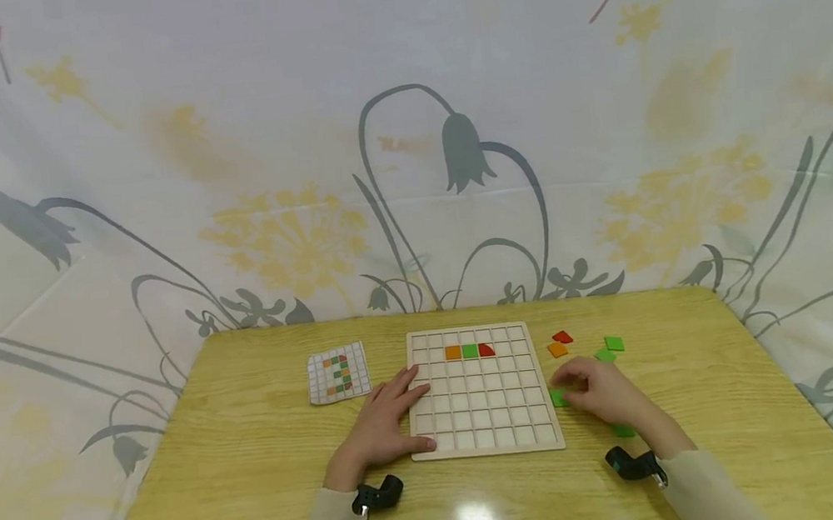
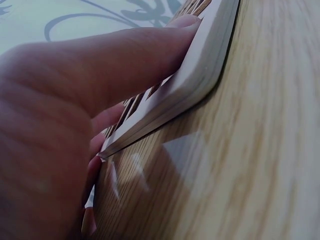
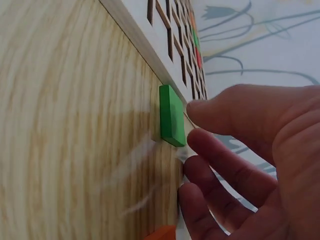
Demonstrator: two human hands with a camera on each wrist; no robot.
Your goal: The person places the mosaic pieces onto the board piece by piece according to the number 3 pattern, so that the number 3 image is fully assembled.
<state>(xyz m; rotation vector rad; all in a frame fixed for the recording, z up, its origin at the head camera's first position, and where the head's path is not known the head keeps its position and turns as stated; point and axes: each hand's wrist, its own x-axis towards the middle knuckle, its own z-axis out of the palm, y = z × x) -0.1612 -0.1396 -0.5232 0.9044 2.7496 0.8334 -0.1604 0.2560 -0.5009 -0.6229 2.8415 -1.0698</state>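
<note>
In the head view, your left grip (image 1: 385, 422) is spread, its thumb and fingers resting on the left side of the gridded board (image 1: 481, 415) on the counter (image 1: 258, 493). Near the board's top, an orange square (image 1: 453, 353), a green square (image 1: 470, 351) and a red piece (image 1: 486, 350) sit in a row. Your right grip (image 1: 601, 391) is beside a green tile (image 1: 558, 398) at the board's right edge.

In the left wrist view, your thumb rests on the board's rim near a corner.

In the right wrist view, your fingers are loosely bent, unclosed, next to the green tile on the counter; contact is unclear.
</note>
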